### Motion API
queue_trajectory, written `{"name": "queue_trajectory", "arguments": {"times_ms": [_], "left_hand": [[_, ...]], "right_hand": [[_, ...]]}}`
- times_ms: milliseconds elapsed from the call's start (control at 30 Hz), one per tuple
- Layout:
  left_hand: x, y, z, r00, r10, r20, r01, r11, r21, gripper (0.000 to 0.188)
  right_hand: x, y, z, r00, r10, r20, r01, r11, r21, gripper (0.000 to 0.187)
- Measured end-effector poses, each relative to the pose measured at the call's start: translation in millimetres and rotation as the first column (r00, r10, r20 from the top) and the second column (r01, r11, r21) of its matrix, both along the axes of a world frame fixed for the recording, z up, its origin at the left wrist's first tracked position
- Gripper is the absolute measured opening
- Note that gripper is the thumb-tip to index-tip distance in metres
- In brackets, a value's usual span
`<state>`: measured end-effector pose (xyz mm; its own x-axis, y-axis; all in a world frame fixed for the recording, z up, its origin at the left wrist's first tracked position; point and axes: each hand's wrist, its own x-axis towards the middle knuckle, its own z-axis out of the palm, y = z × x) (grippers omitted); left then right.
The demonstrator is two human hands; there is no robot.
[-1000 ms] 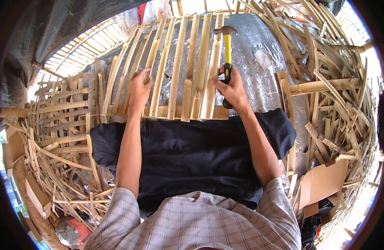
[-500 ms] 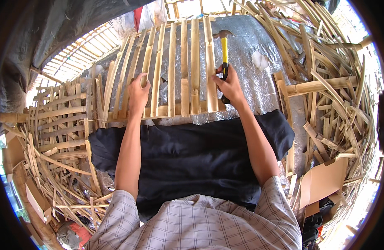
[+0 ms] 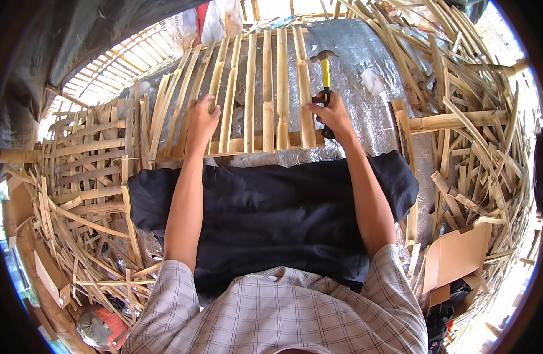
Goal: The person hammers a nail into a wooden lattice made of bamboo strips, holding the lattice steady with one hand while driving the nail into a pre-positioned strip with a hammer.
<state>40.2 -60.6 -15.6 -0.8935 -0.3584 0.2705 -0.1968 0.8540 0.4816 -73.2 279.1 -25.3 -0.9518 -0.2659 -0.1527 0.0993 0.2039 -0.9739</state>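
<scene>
A flat rack of pale bamboo slats (image 3: pixel 249 97) lies in front of me, its slats running away from me over a near crosspiece (image 3: pixel 257 143). My left hand (image 3: pixel 203 121) is closed on one slat left of the middle, fingers bent over its edge. In my right hand (image 3: pixel 336 117) is a claw hammer (image 3: pixel 325 71) with a yellow and black handle, its metal head pointing away from me. That hand's thumb and fingertip reach to the rightmost slat (image 3: pixel 304 88). Part of the hammer's grip is hidden by the fingers.
Silvery sheeting (image 3: pixel 354 65) lies under the rack. Dark cloth (image 3: pixel 271 218) covers my lap. Heaped bamboo strips (image 3: pixel 478 141) fill the right side, near an opened cardboard box (image 3: pixel 457 259). On the left stand a woven bamboo lattice (image 3: pixel 89 153) and more loose strips.
The rack has shifted slightly away and to the right with both hands on it. The hammer has moved a little right, its head tilting lower.
</scene>
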Motion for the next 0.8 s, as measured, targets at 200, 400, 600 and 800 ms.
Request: {"name": "queue_trajectory", "arguments": {"times_ms": [200, 400, 600, 800], "left_hand": [[-7, 30, 19, 0.989, -0.144, 0.021, 0.144, 0.989, 0.015, 0.027], [2, 82, 25, 0.827, -0.555, 0.092, 0.539, 0.829, 0.152, 0.044], [12, 91, 43, 0.818, -0.522, 0.242, 0.518, 0.851, 0.087, 0.048], [7, 79, 22, 0.806, -0.553, 0.211, 0.514, 0.831, 0.213, 0.043]], "right_hand": [[-3, 7, -7, 0.996, 0.042, -0.083, -0.037, 0.997, 0.063, 0.038], [1, 9, 0, 0.999, 0.027, -0.019, -0.025, 0.997, 0.074, 0.036], [7, 7, 3, 0.999, 0.02, -0.029, -0.018, 0.997, 0.074, 0.035], [8, 4, 8, 0.996, 0.084, -0.01, -0.083, 0.994, 0.069, 0.035]]}}
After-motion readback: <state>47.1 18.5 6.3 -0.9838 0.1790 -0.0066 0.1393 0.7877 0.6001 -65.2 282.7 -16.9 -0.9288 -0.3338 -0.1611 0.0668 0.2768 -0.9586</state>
